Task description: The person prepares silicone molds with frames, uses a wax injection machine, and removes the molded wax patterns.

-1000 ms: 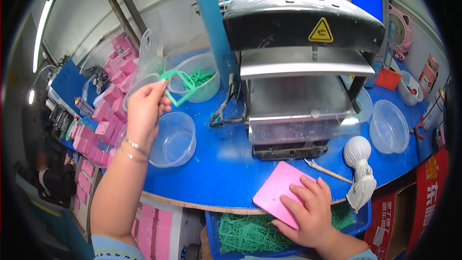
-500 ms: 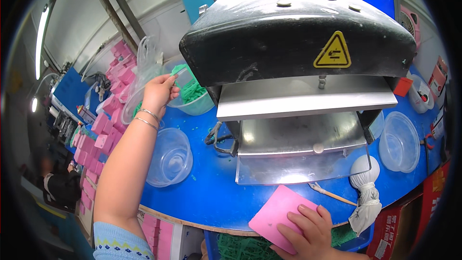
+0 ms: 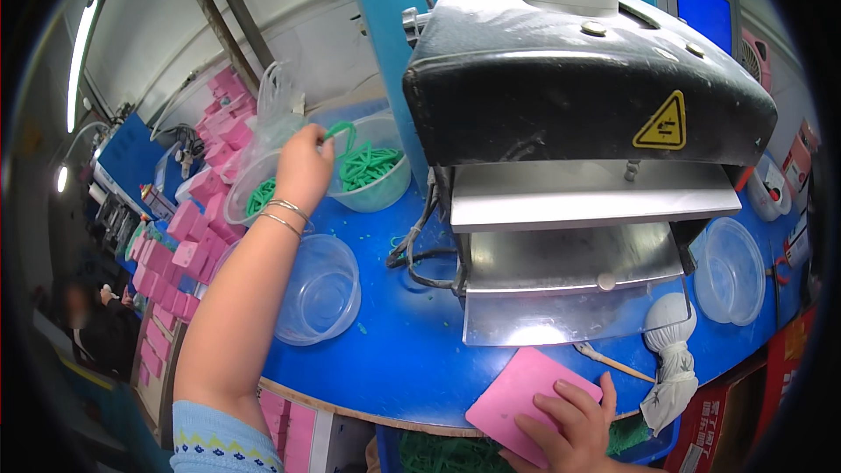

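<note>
My left hand (image 3: 306,168) is raised over the clear plastic tubs, its fingertips pinching a thin green looped strip (image 3: 342,135). Just beyond it, a clear tub (image 3: 372,202) holds a heap of similar green strips (image 3: 370,168). A second tub, partly behind my wrist, also contains green strips (image 3: 261,197). Low at the front edge of the blue table, my right hand (image 3: 574,427) grips a flat, squarish pink block (image 3: 523,392), fingers spread across its top. The thumb side of that grip is partly hidden.
A press with a black housing (image 3: 561,79) and metal plates (image 3: 596,197) stands ahead. Clear round tubs (image 3: 317,293) flank it. A wooden-handled brush (image 3: 618,363) and a tied white cloth bundle (image 3: 673,359) lie at the front right. Pink blocks (image 3: 206,188) are piled left.
The view has shifted, so the press sits farther right and lower. My left hand keeps its green strip, the hand now turned more back-on. My right hand stays on the pink block.
</note>
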A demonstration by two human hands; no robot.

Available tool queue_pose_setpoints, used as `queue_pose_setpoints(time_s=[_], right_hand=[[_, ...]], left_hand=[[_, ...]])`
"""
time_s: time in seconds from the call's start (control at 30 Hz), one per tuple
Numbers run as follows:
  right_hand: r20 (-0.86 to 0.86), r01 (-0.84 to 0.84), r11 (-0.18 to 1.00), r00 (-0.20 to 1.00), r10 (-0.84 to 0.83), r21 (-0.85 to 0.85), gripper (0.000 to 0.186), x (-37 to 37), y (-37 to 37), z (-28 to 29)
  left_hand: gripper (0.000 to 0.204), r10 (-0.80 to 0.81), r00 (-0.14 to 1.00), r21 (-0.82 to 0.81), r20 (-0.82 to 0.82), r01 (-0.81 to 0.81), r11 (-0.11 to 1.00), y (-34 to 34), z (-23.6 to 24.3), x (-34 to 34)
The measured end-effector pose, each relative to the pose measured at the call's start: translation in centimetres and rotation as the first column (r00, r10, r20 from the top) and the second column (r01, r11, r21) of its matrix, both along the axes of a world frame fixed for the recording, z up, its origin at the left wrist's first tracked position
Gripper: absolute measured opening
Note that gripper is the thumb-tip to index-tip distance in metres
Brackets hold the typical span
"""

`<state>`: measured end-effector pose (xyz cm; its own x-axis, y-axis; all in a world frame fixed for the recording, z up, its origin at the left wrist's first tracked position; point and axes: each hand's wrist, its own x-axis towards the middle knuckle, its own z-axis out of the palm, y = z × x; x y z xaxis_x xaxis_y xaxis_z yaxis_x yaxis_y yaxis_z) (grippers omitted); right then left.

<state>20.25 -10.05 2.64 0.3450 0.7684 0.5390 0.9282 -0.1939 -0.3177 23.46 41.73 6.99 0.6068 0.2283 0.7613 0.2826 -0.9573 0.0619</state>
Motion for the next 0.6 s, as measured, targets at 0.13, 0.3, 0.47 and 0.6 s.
queue_pose_setpoints(time_s=[0.13,0.3,0.47,0.6], right_hand=[[-0.125,0.028,0.996,0.992,-0.017,0.086,0.044,0.0,0.1,0.1],[-0.119,0.031,0.996,0.993,-0.021,0.083,0.044,-0.1,0.2,0.0],[-0.109,0.015,0.995,0.994,-0.003,0.103,0.044,0.1,0.1,-0.1],[-0.113,0.012,0.993,0.994,0.002,0.121,0.043,0.2,0.2,-0.2]], left_hand=[[0.018,-0.041,0.967,0.096,-0.250,0.067,0.993,-6.0,1.7,0.7],[0.023,0.151,0.793,-0.081,-0.590,-0.244,0.966,-8.4,3.6,1.7],[0.023,0.058,0.834,-0.071,-0.549,-0.115,0.991,-7.0,2.9,1.9],[0.019,0.061,0.955,-0.202,-0.291,-0.124,0.972,-5.7,3.9,1.9]])
